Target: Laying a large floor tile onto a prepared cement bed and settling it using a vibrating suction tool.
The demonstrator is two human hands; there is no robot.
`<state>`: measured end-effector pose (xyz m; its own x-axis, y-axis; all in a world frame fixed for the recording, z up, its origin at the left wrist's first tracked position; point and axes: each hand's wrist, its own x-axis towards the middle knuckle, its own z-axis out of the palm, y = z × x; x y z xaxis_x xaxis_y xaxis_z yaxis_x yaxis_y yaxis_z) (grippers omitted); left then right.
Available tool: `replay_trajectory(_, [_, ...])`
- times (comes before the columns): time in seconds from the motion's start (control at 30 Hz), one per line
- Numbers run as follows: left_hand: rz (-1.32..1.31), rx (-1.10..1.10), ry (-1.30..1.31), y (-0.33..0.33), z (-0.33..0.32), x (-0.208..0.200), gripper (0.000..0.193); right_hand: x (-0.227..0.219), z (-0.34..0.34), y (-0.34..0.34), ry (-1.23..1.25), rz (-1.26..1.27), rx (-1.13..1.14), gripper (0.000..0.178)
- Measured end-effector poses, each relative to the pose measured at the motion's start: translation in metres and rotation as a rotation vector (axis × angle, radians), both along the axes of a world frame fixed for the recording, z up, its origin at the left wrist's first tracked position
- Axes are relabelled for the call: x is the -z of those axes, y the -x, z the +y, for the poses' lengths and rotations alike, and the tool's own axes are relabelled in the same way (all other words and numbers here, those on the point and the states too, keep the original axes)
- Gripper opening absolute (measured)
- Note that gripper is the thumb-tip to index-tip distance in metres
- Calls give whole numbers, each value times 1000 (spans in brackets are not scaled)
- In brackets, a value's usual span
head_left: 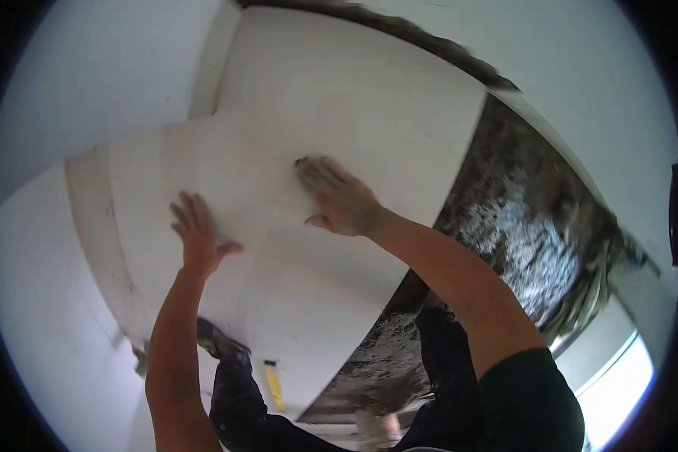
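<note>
Probably heavy and brittle, the white tile [316, 264] suits edge holds; left hand [197, 237] and right hand [340, 200] splay, grasping nothing.

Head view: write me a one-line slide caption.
Left hand and right hand open over a pale slab, a yellow tool lying nearby, rough dark ground alongside.

Single fisheye view, from the wearer's head, facing steeply down, near above both hands [342, 200]

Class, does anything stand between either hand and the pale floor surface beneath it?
Nothing visible separates the left hand or the right hand from the pale floor surface; any contact underneath is hidden.
</note>
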<state>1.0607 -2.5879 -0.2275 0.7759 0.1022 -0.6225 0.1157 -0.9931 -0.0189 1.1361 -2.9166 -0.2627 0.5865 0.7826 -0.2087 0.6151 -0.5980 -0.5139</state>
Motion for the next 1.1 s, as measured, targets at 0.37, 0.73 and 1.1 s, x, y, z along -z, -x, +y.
replay_trajectory(0.37, [19, -39, -39, -5, 11, -24, 144, 11, 17, 7, -34, -177, -130, 88])
replay_trajectory(0.73, [-751, -609, -11, 203, -64, 1, 94, 29, 12, 23, -19, -504, -258, 85])
replay_trajectory(1.1, [-691, -1122, -282, 461, -108, 46, 99, 34, 70, 53, -97, -430, -461, 80])
